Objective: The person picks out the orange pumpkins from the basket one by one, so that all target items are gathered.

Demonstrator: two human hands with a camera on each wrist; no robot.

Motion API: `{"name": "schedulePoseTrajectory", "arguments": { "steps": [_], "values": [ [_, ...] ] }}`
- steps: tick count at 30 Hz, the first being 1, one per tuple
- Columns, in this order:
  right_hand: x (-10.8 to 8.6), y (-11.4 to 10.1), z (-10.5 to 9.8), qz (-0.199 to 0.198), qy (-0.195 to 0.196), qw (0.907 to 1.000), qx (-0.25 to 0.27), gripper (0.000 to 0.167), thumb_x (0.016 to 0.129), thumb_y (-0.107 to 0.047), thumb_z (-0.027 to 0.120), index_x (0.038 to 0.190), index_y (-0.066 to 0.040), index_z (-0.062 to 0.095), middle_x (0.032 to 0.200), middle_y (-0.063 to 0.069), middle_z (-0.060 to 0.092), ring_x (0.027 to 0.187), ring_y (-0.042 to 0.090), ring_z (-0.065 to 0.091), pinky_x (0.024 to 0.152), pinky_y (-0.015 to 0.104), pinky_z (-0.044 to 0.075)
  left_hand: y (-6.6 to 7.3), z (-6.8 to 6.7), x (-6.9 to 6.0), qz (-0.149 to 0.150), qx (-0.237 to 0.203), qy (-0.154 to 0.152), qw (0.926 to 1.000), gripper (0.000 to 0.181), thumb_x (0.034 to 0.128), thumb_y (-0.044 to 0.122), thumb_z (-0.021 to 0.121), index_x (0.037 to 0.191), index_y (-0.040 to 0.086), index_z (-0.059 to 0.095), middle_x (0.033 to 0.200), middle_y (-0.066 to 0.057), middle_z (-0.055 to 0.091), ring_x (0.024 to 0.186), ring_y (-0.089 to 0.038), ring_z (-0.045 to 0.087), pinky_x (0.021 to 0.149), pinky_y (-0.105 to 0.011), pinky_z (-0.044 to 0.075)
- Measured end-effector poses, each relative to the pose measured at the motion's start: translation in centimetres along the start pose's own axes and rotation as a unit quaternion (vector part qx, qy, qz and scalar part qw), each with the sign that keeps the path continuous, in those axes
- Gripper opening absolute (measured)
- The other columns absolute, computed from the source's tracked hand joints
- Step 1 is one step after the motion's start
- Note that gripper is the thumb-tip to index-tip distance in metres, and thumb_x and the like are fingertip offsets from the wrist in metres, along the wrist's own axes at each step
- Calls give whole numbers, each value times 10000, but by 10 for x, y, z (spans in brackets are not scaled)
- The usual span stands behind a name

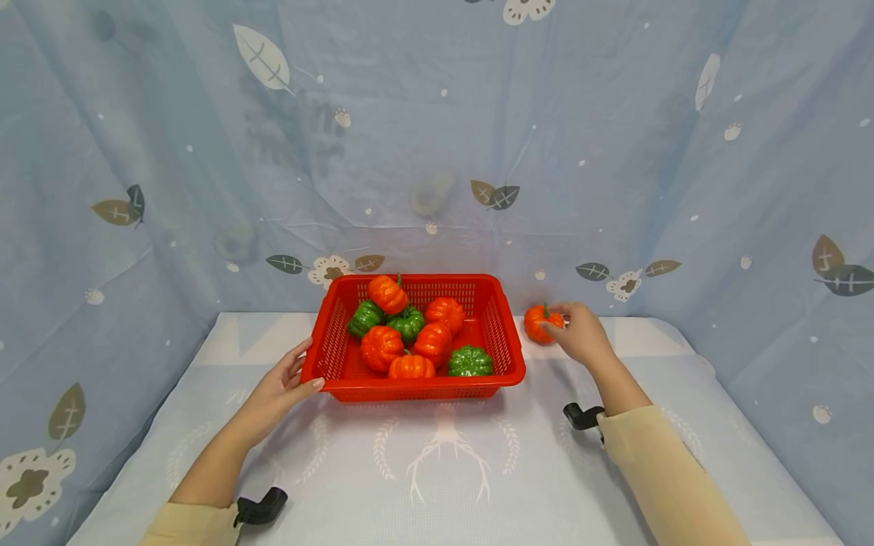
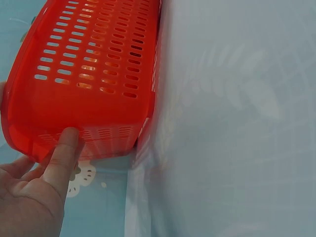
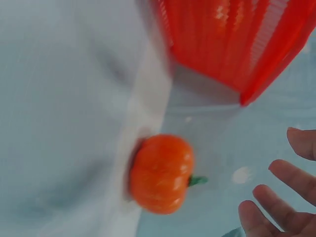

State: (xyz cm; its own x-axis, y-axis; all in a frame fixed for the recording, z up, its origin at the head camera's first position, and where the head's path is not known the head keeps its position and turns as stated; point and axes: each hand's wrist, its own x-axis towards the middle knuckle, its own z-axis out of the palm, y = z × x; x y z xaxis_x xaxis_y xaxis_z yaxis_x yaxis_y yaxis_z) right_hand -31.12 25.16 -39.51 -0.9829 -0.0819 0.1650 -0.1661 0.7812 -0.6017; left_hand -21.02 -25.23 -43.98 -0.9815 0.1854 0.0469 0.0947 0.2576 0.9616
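A red plastic basket (image 1: 426,384) with slotted walls stands at the table's back, holding several orange pumpkins (image 1: 381,348) and three green ones (image 1: 470,362). My left hand (image 1: 283,383) holds its near left corner. In the left wrist view the thumb (image 2: 63,155) lies against the basket wall (image 2: 84,111), and the other fingers are partly hidden by the rim. To the basket's right sits a small orange pumpkin (image 3: 162,174) with a green stem. My right hand (image 1: 580,334) is beside it, fingers spread (image 3: 291,185) and apart from it in the right wrist view.
A pale cloth with printed antlers covers the table (image 1: 447,455). Blue patterned curtain (image 1: 437,152) hangs close behind the basket and along both sides. Black wrist mounts (image 1: 262,506) stick out from both sleeves.
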Motion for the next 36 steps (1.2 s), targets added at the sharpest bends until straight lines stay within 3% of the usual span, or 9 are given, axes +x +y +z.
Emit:
{"name": "schedulePoseTrajectory", "arguments": {
  "steps": [12,22,36],
  "values": [
    [-22,-49,26,-964,463,9924,605,299,937,-182,711,1187,-17,697,1197,189,616,1079,422,640,905,535,541,-2,0,0,-58,57,21,10000,836,963,200,675,1609,123,150,1547,-242,339,1377,-437,400,964,-268,502],
    [-20,-82,55,-1258,-26,9869,1008,277,927,-228,732,1168,-94,704,1216,103,623,1067,368,638,897,497,548,0,1,0,-51,34,25,10000,817,969,163,659,1609,123,153,1543,-241,340,1376,-439,403,960,-262,504],
    [3,-113,82,-1405,-779,9849,644,383,926,-245,736,1256,-60,674,1311,107,571,1176,375,572,986,487,490,4,1,-3,-88,53,21,9999,837,964,175,668,1610,114,139,1551,-256,323,1382,-445,394,962,-261,498]
  ]
}}
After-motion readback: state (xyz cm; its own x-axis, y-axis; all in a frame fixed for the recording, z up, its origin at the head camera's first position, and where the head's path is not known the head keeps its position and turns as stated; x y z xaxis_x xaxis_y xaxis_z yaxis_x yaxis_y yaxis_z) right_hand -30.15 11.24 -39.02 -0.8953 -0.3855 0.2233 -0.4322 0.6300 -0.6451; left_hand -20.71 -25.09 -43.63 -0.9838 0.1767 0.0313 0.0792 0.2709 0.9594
